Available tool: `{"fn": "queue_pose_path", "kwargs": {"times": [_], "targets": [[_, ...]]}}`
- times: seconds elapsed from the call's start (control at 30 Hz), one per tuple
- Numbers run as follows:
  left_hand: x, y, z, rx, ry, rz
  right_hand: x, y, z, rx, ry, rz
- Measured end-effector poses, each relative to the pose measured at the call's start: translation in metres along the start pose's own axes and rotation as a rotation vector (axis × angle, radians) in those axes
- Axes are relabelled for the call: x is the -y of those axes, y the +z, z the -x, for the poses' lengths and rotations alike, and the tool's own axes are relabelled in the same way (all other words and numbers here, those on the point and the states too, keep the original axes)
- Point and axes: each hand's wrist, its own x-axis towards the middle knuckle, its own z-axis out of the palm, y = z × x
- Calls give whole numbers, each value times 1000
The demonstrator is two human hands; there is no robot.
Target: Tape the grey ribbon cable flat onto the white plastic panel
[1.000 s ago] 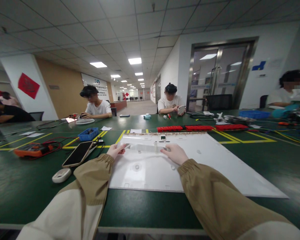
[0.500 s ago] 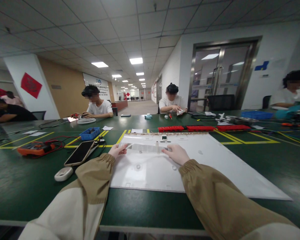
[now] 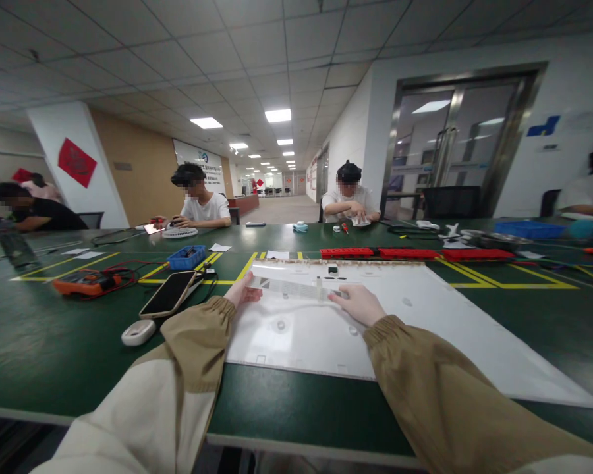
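Observation:
A large white panel (image 3: pixel 425 322) lies flat on the green table (image 3: pixel 54 355) in front of me. Above its far-left part I hold a long, thin translucent strip (image 3: pixel 291 287) by both ends. My left hand (image 3: pixel 243 293) pinches the strip's left end, and my right hand (image 3: pixel 356 303) grips the right end. Both arms wear tan sleeves. A small dark part (image 3: pixel 333 269) sits near the panel's far edge.
To my left lie a black phone (image 3: pixel 169 293), a white oval device (image 3: pixel 138 332), an orange multimeter (image 3: pixel 82 283) with red leads and a blue tray (image 3: pixel 186 257). Red holders (image 3: pixel 395 253) line up behind the panel. Several people sit at the table's far side and ends.
The view has shifted, so everything sits further right in frame. My hands keep their hold on the strip, which has tilted slightly with its left end raised.

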Motion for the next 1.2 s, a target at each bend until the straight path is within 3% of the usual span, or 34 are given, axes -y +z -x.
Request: {"fn": "queue_pose_path", "kwargs": {"times": [0.67,1.2], "targets": [[-2,5,2,-31,-27,-111,0,1,0,13,-23,21],[-4,10,17,129,164,-293,0,1,0,20,-41,32]]}}
